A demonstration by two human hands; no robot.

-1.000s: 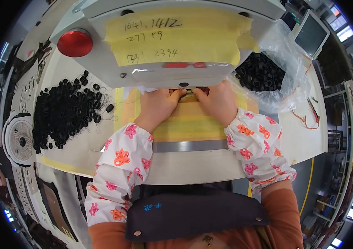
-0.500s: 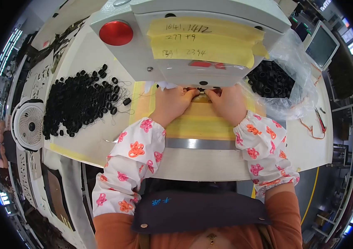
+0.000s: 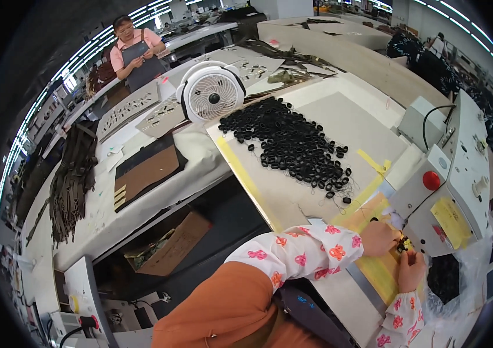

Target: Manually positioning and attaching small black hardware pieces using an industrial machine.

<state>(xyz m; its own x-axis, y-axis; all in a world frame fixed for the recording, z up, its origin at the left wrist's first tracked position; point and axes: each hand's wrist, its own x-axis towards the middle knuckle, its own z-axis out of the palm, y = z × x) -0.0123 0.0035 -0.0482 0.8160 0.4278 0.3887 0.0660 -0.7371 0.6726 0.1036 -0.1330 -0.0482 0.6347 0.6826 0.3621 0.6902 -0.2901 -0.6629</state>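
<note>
- Two hands are seen at the right of the view, both in floral sleeves, meeting at the front of a grey-white machine [image 3: 461, 174].
- The left hand [image 3: 378, 238] is laid on a yellow pad [image 3: 374, 267]; its fingers are curled toward a small dark part [image 3: 401, 246].
- The right hand [image 3: 411, 270] is set just beside it, fingers bent toward the same part.
- Whether either set of fingers is clamped on the part cannot be told; it is too small.
- The small dark part lies between the two hands, right under the machine's head. Its long axis and pointing cannot be told.
- One red round button [image 3: 431, 180] is seen on the machine, and one yellow label [image 3: 450, 217] on its face.
- One large heap of black rings [image 3: 293, 142], too many to count, is spread on the counter [image 3: 293, 197] beyond the hands.
- One white fan [image 3: 210, 91] stands behind the heap.
- One clear bag of black parts [image 3: 446, 278] lies to the right of the right hand.
- One other person [image 3: 136, 52] stands far off.
</note>
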